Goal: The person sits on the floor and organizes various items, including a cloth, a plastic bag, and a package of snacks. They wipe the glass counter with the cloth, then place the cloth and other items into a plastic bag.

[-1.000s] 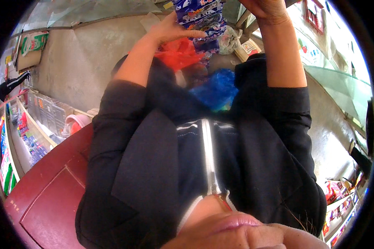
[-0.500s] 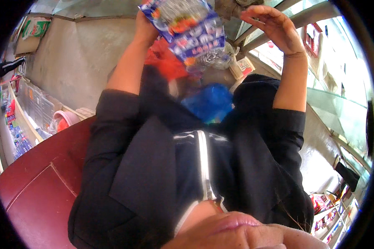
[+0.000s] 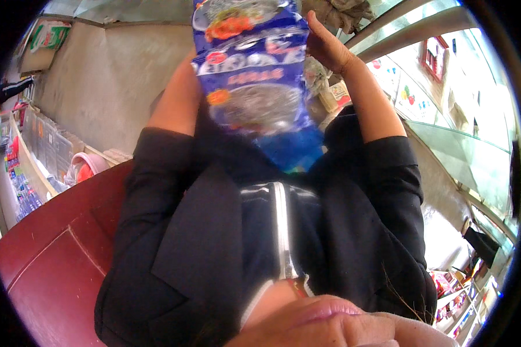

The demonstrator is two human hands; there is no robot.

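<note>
A strip of joined blue-purple plastic packets (image 3: 243, 75) hangs upright between my hands above my lap. Silvery, wiry contents like steel wool scourers show through the clear windows. My left hand (image 3: 190, 72) grips the strip's left edge, its fingers mostly hidden behind the plastic. At the right edge, my right hand (image 3: 327, 49) holds the strip with the thumb pointing up; its other fingers are partly covered. Just below the packets, a blue plastic bag (image 3: 298, 149) lies between my legs.
A dark red padded seat (image 3: 58, 254) is at my left, beside shelves of goods and a pink tub (image 3: 92, 165). Glass panels (image 3: 463, 150) and a metal rail (image 3: 414, 36) stand on the right. A small cream-and-red box (image 3: 340, 93) sits beyond my right knee.
The packet strip has come down and toward me, turning straighter. My right hand, raised and apart from it before, has moved left onto its edge. The red bag is now covered.
</note>
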